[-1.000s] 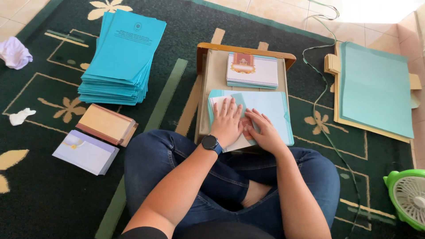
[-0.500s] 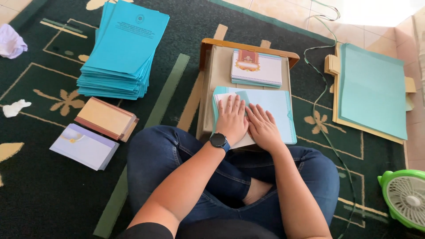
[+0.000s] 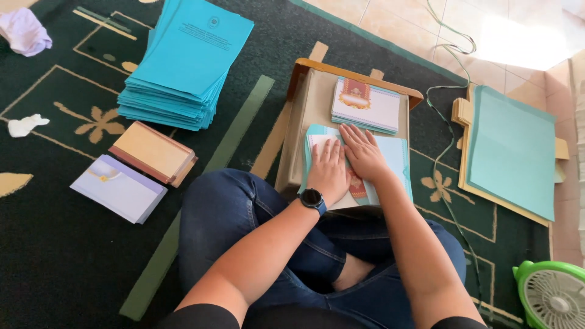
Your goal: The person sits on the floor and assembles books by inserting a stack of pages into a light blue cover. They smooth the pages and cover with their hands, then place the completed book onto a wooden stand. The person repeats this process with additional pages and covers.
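Right now both my hands lie flat on the light blue folder [image 3: 390, 159] at the near edge of the small wooden worktop [image 3: 304, 122], its long axis running left to right; my left hand [image 3: 328, 172] and right hand [image 3: 364, 153] press side by side, fingers [image 3: 356, 135] spread, gripping nothing

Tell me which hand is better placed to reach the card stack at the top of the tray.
Right. The right hand lies nearest the card stack, fingertips pointing at it; the left hand sits lower, flat on the light blue cover.
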